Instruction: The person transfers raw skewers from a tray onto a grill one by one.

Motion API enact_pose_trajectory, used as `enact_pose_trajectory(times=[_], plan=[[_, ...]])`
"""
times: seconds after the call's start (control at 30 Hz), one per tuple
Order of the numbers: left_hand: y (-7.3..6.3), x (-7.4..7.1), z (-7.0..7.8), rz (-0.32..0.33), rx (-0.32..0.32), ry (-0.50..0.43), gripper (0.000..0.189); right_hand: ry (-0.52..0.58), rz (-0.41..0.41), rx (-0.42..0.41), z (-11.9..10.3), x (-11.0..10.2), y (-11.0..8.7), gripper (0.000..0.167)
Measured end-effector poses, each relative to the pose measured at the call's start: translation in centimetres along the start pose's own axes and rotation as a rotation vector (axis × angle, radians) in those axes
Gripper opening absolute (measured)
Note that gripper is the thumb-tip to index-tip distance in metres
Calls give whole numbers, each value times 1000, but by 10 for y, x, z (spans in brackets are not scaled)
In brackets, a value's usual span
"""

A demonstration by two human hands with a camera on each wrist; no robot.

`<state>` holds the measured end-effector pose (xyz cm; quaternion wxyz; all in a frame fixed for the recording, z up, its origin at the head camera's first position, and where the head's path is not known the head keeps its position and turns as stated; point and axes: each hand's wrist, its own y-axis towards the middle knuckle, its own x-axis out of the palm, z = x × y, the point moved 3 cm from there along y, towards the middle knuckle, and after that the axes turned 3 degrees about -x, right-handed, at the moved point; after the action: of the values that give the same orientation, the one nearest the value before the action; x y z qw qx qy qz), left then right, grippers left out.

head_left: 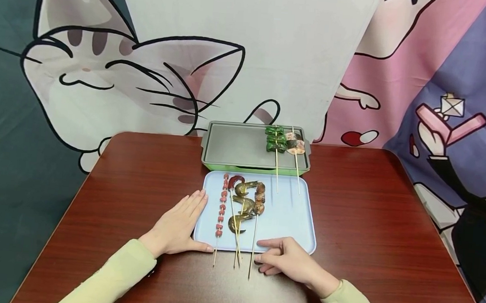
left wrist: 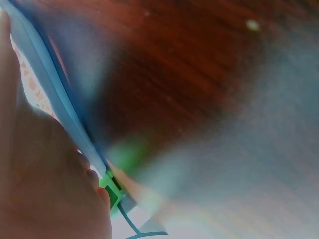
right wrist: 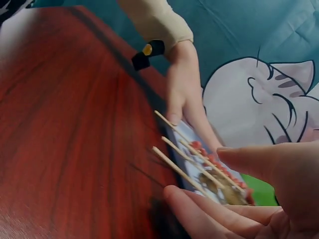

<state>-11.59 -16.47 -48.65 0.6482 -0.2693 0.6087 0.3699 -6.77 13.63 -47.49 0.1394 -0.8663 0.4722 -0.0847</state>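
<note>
My left hand (head_left: 179,222) rests flat along the left edge of a light blue tray (head_left: 289,212), thumb at its front corner. In front of the tray's right half, my right hand (head_left: 288,259) reaches toward the bare stick of a skewer of brown balls (head_left: 260,198). Thumb and forefinger are spread apart in the right wrist view, with skewer sticks (right wrist: 179,169) showing beyond the gap. Beside that skewer lie a skewer of shrimp (head_left: 244,205), one with a dark red curled piece (head_left: 236,181) and one of small red chunks (head_left: 222,207). Their sticks overhang the tray's front edge.
Behind the tray stands a grey griddle pan (head_left: 235,146) with a green base. A green pepper skewer (head_left: 276,139) and a skewer of pale rolls with dark bands (head_left: 295,143) lie on it, sticks reaching over the tray. Brown table (head_left: 362,218) surrounds both; printed cloth hangs behind.
</note>
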Motion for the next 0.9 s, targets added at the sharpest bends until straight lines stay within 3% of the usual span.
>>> enact_pose_trajectory(times=[0.47, 0.7, 0.9], plan=[[-1, 5, -2, 3, -1, 11, 129, 275, -28, 60, 13, 9, 6, 61], [-1, 6, -2, -13, -8, 28, 129, 260, 8, 44, 9, 8, 3, 62], [0, -2, 1, -26, -11, 9, 129, 205, 75, -8, 4, 2, 0, 62]])
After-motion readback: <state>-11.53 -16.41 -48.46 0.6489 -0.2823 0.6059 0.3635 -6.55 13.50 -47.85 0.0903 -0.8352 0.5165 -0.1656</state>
